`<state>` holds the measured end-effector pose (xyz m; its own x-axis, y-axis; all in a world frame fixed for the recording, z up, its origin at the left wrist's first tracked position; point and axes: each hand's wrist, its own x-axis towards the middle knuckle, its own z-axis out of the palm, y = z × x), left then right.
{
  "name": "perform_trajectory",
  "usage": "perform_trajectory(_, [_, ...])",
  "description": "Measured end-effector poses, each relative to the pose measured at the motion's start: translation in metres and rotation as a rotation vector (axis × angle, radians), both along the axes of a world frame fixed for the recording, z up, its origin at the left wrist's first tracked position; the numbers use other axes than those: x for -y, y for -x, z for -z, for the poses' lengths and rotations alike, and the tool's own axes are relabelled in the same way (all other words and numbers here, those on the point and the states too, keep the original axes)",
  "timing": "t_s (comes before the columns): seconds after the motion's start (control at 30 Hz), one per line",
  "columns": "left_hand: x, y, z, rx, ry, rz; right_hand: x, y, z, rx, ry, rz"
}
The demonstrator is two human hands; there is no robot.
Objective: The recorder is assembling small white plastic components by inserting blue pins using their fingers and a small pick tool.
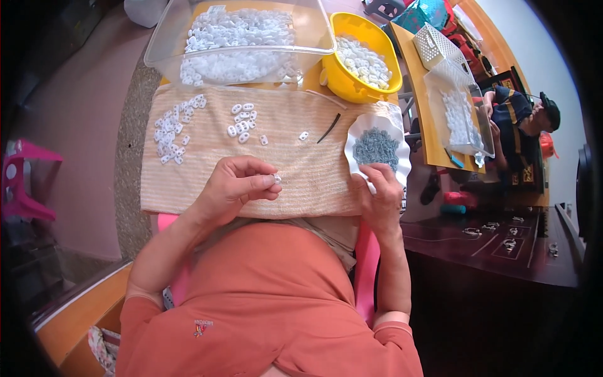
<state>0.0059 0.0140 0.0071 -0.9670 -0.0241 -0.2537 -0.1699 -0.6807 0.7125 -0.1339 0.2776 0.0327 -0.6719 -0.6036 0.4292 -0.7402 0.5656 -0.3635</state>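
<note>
A person in an orange shirt sits at a table (135,182) covered by a beige striped cloth (301,169), seen from above. The left hand (235,186) is curled, its thumb and fingertips pinching a small white plastic piece (277,179) just above the cloth's near edge. The right hand (380,191) rests at the near rim of a white wavy dish (361,129) holding small grey metal parts (375,147); its fingers bend toward the dish, and whether they hold anything cannot be told. More white pieces lie on the cloth: a cluster (173,132) at the far left and a few (243,121) near the middle. A thin dark stick (328,128) lies beside the dish. Beyond the cloth stand a clear tub (239,38) and a yellow bowl (342,78), both holding white pieces. Another person (521,119) sits at a separate table to the right.
</note>
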Motion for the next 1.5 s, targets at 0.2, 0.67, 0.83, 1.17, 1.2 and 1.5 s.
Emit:
perform_trajectory(0.2, [-0.001,0.001,0.004,-0.009,0.004,0.01,-0.015,0.005,-0.004,-0.055,-0.236,0.056])
perform_trajectory(0.67, [-0.004,-0.001,0.003,-0.027,0.015,-0.01,-0.015,0.0,0.011,-0.037,-0.17,0.015])
perform_trajectory(0.83, [-0.003,-0.001,0.003,-0.047,0.038,-0.022,-0.011,-0.005,0.018,-0.089,-0.04,0.018])
perform_trajectory(1.17, [-0.002,-0.001,0.001,-0.033,0.069,-0.016,-0.003,-0.009,0.027,-0.169,0.075,-0.006])
perform_trajectory(1.2, [-0.003,0.0,0.001,-0.041,0.085,-0.015,-0.001,-0.01,0.026,-0.183,0.11,0.005])
perform_trajectory(1.5, [-0.011,0.0,0.008,-0.079,0.113,0.002,0.066,-0.055,0.015,0.351,0.344,-0.222])
